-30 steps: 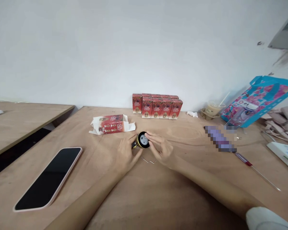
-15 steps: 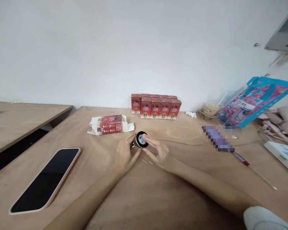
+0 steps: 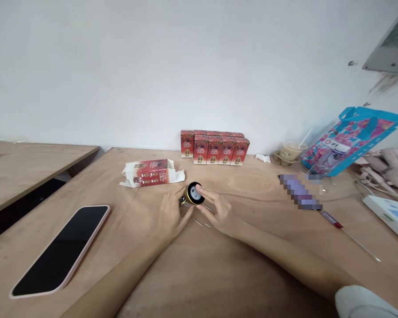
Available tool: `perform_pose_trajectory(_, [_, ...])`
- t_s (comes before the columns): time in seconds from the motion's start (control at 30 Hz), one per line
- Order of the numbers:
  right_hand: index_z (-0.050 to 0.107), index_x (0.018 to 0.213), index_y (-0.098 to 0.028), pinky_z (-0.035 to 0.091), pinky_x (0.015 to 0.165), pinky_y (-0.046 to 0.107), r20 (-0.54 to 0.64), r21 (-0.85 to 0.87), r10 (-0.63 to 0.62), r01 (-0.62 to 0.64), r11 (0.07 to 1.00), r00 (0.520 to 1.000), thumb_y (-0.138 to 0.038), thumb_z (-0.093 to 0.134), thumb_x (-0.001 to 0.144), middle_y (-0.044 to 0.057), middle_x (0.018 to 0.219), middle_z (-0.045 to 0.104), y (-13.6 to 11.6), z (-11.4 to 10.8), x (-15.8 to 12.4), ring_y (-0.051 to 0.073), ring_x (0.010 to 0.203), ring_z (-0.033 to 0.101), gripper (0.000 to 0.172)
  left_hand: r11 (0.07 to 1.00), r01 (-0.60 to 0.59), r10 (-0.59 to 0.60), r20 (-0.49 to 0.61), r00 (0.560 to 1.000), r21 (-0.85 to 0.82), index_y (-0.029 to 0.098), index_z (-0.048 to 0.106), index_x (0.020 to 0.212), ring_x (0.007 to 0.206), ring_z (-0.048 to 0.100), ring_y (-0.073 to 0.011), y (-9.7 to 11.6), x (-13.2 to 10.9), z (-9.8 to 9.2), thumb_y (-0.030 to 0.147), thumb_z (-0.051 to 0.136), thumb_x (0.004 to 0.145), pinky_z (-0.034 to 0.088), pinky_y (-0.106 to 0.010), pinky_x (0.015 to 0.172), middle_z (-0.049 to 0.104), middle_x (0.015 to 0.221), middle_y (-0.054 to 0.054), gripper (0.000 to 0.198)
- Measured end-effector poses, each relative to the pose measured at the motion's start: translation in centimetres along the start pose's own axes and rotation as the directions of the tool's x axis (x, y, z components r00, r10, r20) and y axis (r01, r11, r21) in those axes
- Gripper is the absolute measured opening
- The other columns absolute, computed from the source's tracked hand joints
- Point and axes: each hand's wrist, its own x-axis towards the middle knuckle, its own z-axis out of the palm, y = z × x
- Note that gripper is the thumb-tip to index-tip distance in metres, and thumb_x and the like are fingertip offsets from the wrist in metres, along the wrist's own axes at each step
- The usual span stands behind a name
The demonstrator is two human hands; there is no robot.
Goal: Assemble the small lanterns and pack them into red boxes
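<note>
Steadying short black-and-gold cylinder, left hand clamped fingers on its left side, likely exposing its grey end; right hand touched it, fingers' grip unclear.

My one camera rides on my head and looks forward and down, so I see the table from above its near side. The wall faces me almost squarely and fills about the upper half of the view, with the boxes at its foot near the middle. My arms enter from below, and my left hand and right hand lie below centre, nearer the camera than the boxes. The view is wide, reaching from the phone and a second table on the left to the bag on the right.
</note>
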Motion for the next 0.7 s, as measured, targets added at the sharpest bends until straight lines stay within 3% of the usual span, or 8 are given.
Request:
perform_pose_trajectory(0.23, [0.035, 0.138, -0.019, 0.050, 0.099, 0.031, -0.033, 0.008, -0.045, 0.045, 0.999, 0.998, -0.015, 0.050, 0.091, 0.011, 0.121, 0.063, 0.2, 0.2, 0.1, 0.016, 0.119, 0.055, 0.049, 1.000, -0.003, 0.003, -0.001, 1.000, 0.009, 0.021, 0.037, 0.130, 0.099, 0.063, -0.0275, 0.2, 0.1, 0.0, 0.026, 0.057, 0.083, 0.052, -0.041, 0.079, 0.063, 0.113, -0.013, 0.051])
perform_pose_trajectory(0.5, [0.031, 0.140, -0.019, 0.046, 0.103, 0.037, 0.064, -0.004, 0.005, -0.005, 1.000, 0.998, -0.019, 0.049, 0.090, 0.013, 0.128, 0.057, 0.2, 0.0, 0.2, 0.019, 0.126, 0.048, 0.053, 0.998, 0.063, -0.062, 0.047, 0.997, -0.018, 0.021, 0.041, 0.128, 0.097, 0.063, -0.0268, 0.3, 0.0, -0.2, 0.031, 0.057, 0.084, 0.052, -0.041, 0.080, 0.064, 0.112, -0.012, 0.048])
perform_pose_trajectory(0.6, [0.025, 0.142, -0.018, 0.043, 0.104, 0.044, 0.107, -0.004, -0.002, 0.002, 1.000, 0.994, -0.024, 0.051, 0.088, 0.016, 0.135, 0.050, -0.1, -0.6, 0.5, 0.023, 0.135, 0.036, 0.060, 0.977, 0.179, -0.174, 0.046, 0.984, -0.114, 0.021, 0.045, 0.122, 0.099, 0.063, -0.0256, 0.2, 0.0, 0.1, 0.035, 0.060, 0.082, 0.053, -0.040, 0.082, 0.063, 0.111, -0.011, 0.046])
perform_pose_trajectory(0.7, [0.028, 0.138, -0.016, 0.040, 0.104, 0.052, 0.061, -0.065, -0.013, 0.017, 0.998, 0.998, -0.022, 0.050, 0.087, 0.019, 0.140, 0.042, -0.2, -1.4, 0.4, 0.027, 0.136, 0.032, 0.056, 0.894, 0.363, -0.364, 0.046, 0.930, -0.264, 0.019, 0.046, 0.115, 0.097, 0.064, -0.0235, 0.0, 0.1, 0.5, 0.036, 0.065, 0.077, 0.054, -0.037, 0.079, 0.063, 0.107, -0.009, 0.046])
